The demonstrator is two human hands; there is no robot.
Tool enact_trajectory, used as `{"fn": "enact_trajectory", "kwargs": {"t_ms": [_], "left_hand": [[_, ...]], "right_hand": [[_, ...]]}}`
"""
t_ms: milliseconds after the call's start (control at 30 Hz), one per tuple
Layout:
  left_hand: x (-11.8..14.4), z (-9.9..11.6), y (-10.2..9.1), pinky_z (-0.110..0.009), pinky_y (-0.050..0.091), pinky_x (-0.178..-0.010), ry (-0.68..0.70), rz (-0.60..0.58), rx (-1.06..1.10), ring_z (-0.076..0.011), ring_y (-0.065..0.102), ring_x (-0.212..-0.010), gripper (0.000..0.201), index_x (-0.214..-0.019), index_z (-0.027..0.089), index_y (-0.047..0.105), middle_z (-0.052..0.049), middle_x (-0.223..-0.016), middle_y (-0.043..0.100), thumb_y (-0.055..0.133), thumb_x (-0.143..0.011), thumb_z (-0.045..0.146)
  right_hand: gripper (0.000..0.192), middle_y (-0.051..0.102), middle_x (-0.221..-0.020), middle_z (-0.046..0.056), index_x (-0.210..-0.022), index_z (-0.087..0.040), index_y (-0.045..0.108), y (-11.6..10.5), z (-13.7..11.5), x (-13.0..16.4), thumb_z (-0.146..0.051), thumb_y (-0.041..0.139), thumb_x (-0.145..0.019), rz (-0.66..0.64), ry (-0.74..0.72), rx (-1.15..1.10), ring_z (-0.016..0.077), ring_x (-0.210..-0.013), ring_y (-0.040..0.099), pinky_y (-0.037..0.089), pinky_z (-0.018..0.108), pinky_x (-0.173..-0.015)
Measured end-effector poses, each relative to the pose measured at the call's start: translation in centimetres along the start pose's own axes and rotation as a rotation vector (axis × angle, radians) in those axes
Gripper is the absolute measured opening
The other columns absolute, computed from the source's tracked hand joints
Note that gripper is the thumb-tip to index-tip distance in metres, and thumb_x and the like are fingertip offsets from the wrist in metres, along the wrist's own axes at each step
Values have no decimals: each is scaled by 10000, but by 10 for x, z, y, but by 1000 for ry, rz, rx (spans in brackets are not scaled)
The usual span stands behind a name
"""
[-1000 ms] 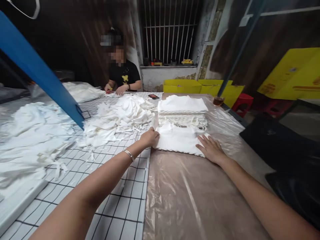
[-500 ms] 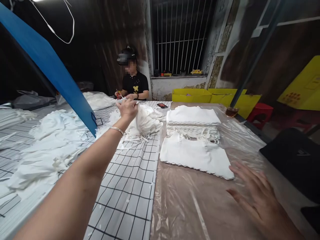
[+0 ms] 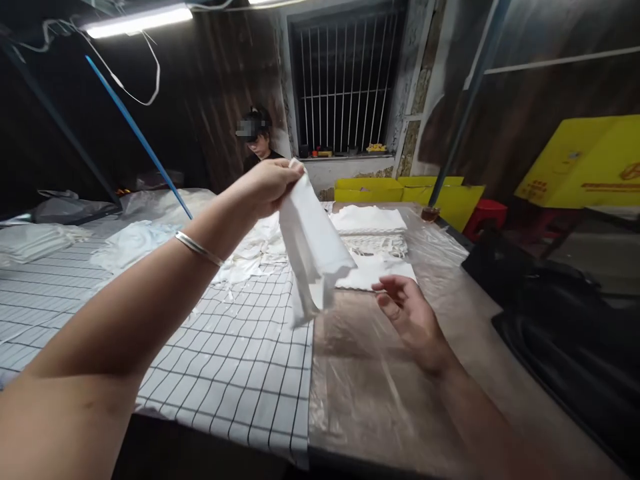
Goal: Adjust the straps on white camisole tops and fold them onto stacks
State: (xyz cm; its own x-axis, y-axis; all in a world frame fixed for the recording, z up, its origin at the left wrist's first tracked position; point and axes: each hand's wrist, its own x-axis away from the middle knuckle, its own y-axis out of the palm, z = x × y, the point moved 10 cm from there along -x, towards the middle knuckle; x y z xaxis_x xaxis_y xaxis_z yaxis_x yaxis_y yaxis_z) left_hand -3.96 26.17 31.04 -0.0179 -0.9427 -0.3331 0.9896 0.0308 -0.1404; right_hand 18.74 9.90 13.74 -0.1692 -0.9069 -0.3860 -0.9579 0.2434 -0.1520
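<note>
The left hand (image 3: pixel 274 185) is pinched closed on the top edge of a white cloth piece (image 3: pixel 313 233), which hangs down below and to the right of its fingers, clear of the bench (image 3: pixel 370 380). The right hand (image 3: pixel 411 317) is half open, fingers curled, thumb apart, with hold of nothing; it is near the piece's lower corner. Just beyond its fingertips lies a flat white piece (image 3: pixel 367 275), and farther beyond that a stack (image 3: pixel 373 230) of similar ones. Under the left forearm and past it is a loose heap (image 3: pixel 257 250).

The lower edge of the hanging piece is blurred, so I can't be sure whether it is one layer or folded. To handle it well, the right hand should take the free corner before the cloth touches down, then both hands should keep light, even tension so it hangs without creases.
</note>
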Motion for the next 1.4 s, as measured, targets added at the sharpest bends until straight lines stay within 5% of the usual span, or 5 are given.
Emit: {"fn": "enact_trajectory", "kwargs": {"t_ms": [167,400,633,900,1400], "left_hand": [[91,-57,87,-230,523,-582,-352,-408,267,-70,533,-518,177,-739,133,529,5,-636,537,560,-912,117],[131,-140,136,-261,544,-529,-563,-418,285,-112,589,-470,156,-773,140,500,0,-594,574,511,-922,96],[161,-115,194,-375,571,-698,-588,-586,443,-159,646,-551,150,-803,143,510,-40,-652,629,633,-879,183],[157,-122,176,-246,469,-695,-317,-570,251,-111,610,-724,138,-904,152,584,-33,-854,639,683,-827,209],[267,-170,211,-275,446,-725,-449,-699,397,-164,608,-765,434,-698,148,659,-62,-766,670,559,-852,542]], "right_hand": [[468,658,-894,50,-978,-185,624,22,-4,18,-567,703,-721,-152,163,-124,182,-778,610,490,281,-666],[392,575,-667,-2,-692,-189,573,-64,68,29,-555,700,-631,138,285,254,142,-605,499,413,279,-614],[444,612,-751,0,-864,-229,531,-48,30,26,-551,740,-640,202,195,371,162,-633,559,464,271,-604],[189,690,-773,39,-890,-191,625,-60,49,2,-319,570,-762,90,467,-394,223,-796,672,561,335,-692],[350,711,-775,68,-940,-188,641,-105,52,9,-493,483,-875,97,497,-319,260,-889,700,576,408,-774]]}}
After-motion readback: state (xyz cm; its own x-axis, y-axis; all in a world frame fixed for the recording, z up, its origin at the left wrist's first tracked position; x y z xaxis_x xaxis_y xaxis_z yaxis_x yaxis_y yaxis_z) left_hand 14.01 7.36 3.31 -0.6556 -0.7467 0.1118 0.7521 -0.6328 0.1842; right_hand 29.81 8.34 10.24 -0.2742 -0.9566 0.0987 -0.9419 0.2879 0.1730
